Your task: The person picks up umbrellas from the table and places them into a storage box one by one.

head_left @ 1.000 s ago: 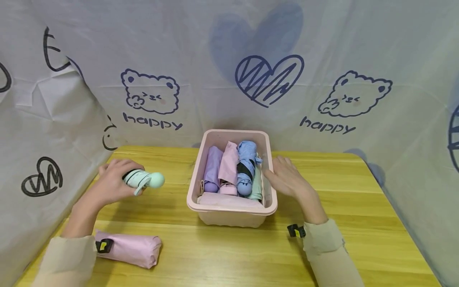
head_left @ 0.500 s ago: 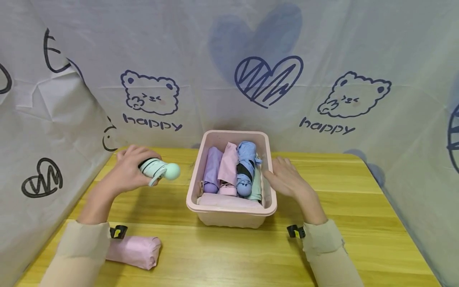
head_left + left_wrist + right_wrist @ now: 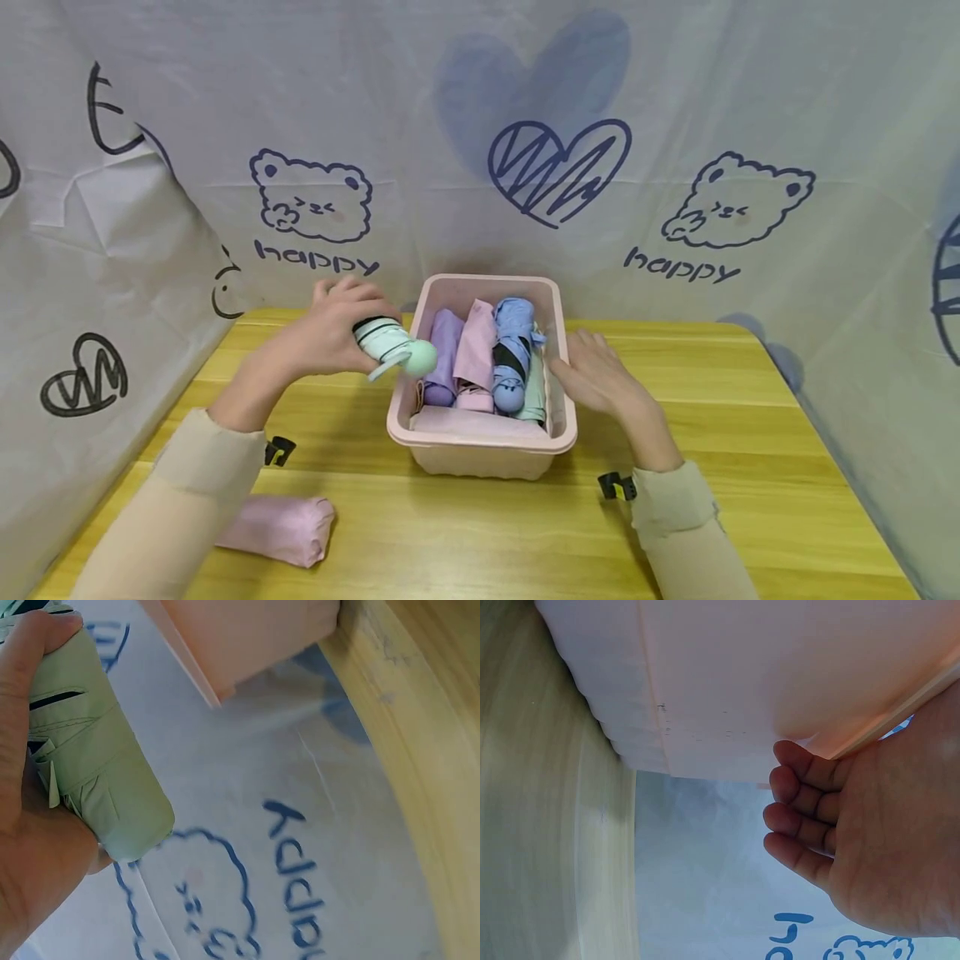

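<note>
My left hand (image 3: 337,329) grips a folded mint-green umbrella (image 3: 386,340), its round handle end and wrist strap pointing towards the pink bin (image 3: 480,442). The umbrella is above the bin's left rim, and the left wrist view shows its green fabric end (image 3: 112,772) beside my palm. My right hand (image 3: 600,375) holds the bin's right rim, with the thumb over the edge and the fingers (image 3: 802,799) curled outside the wall. Inside the bin stand folded umbrellas: purple (image 3: 445,358), pink (image 3: 477,354), blue (image 3: 513,358) and mint (image 3: 536,392). A pale pink bundle (image 3: 480,422) lies crosswise at the front.
A folded pink umbrella (image 3: 281,529) lies on the wooden table (image 3: 465,542) at the front left, partly behind my left sleeve (image 3: 180,492). White cloth (image 3: 420,150) with drawn hearts and bears hangs behind the table and along its sides.
My left hand has carried the mint umbrella rightward from the left side of the table to the bin's left rim. The right hand stays at the right rim.
</note>
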The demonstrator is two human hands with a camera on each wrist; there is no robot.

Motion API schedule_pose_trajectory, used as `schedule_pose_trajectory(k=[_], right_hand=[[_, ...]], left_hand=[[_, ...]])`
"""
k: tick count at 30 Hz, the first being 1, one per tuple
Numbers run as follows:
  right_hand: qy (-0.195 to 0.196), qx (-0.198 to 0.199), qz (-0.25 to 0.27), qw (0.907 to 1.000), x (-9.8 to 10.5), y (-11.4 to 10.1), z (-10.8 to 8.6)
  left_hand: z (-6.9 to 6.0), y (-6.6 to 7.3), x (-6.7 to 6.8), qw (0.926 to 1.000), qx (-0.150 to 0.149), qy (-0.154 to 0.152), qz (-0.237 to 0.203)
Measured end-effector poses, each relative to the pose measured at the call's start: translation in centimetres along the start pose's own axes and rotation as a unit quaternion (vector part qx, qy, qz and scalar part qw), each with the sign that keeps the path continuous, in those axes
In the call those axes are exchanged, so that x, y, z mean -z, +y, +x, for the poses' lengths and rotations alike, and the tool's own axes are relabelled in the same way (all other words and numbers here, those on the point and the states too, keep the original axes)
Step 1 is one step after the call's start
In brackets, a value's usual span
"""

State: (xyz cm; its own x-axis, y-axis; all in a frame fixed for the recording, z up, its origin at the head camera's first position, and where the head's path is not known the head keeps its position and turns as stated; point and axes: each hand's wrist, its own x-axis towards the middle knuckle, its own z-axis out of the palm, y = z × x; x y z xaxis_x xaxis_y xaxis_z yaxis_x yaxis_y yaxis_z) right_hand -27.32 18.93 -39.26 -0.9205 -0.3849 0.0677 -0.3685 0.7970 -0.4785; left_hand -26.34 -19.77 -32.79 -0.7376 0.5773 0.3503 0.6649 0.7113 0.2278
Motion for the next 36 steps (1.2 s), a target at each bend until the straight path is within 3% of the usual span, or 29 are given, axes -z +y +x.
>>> schedule_pose_trajectory(k=[7,12,21,25,32,36], right_hand=[[-0.005,0.000,-0.005,1.0000,-0.1,0.1,0.0],[-0.003,-0.002,-0.007,1.0000,-0.1,0.1,0.0],[0.005,0.005,-0.006,1.0000,-0.1,0.1,-0.1],[0.006,0.003,-0.005,1.0000,0.0,0.0,0.0],[-0.003,-0.004,-0.007,1.0000,0.1,-0.1,0.0],[-0.005,-0.004,-0.004,1.0000,0.2,-0.2,-0.1]], left_hand=[[3.5,1.9,-0.4,0.9972,-0.062,-0.037,0.017],[5.7,2.9,-0.7,0.9920,-0.089,-0.083,0.034],[9.1,4.9,-2.1,0.9707,-0.131,-0.181,0.089],[10.5,5.6,-3.0,0.9562,-0.147,-0.221,0.122],[12.6,6.5,-5.2,0.9149,-0.184,-0.301,0.197],[13.5,6.7,-6.3,0.8986,-0.203,-0.327,0.212]])
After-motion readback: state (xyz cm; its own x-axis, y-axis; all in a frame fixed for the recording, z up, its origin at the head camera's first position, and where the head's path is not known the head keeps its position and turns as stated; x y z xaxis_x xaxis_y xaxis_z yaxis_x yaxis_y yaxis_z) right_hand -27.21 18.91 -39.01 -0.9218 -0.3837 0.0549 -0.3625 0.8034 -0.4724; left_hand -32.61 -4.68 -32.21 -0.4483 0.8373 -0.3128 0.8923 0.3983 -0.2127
